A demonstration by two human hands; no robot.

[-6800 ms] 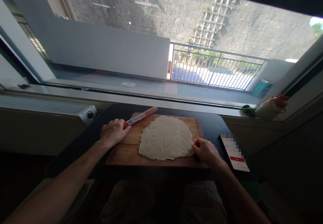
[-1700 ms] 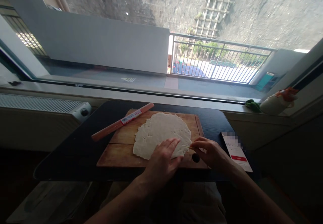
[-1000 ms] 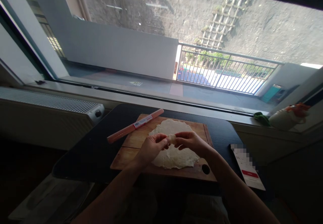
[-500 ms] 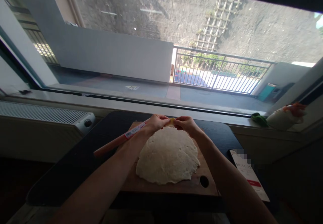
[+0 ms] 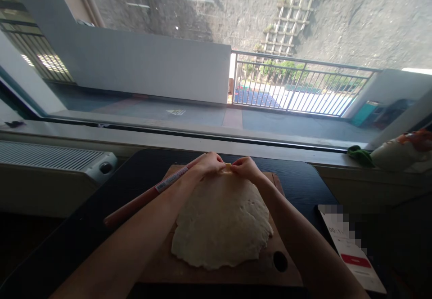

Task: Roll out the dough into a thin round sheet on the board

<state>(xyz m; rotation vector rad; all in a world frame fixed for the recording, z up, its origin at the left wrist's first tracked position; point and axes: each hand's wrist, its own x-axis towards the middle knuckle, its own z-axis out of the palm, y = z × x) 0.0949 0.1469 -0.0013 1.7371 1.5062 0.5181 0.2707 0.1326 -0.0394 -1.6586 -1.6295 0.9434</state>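
Note:
A wide flat sheet of dough (image 5: 221, 225) with ragged edges covers much of a wooden cutting board (image 5: 162, 269). At its far edge my left hand (image 5: 212, 161) is closed in a pinch on the dough. Close beside it, on the right, my right hand (image 5: 245, 167) pinches the same edge, and a small lit bit of dough shows between the fingertips. A rolling pin (image 5: 135, 204) with a printed label lies slanted on the left, partly hidden behind my left forearm.
The board lies on a dark table (image 5: 300, 180) under a window. A phone (image 5: 354, 249) showing a timer rests at the table's right. A radiator (image 5: 60, 159) stands at the left. On the sill sit a white pot (image 5: 398, 155) and something green (image 5: 359, 155).
Both hands have come slightly lower onto the dough's far edge, and the dough between them is less raised. The view has shifted so the table appears larger and nearer.

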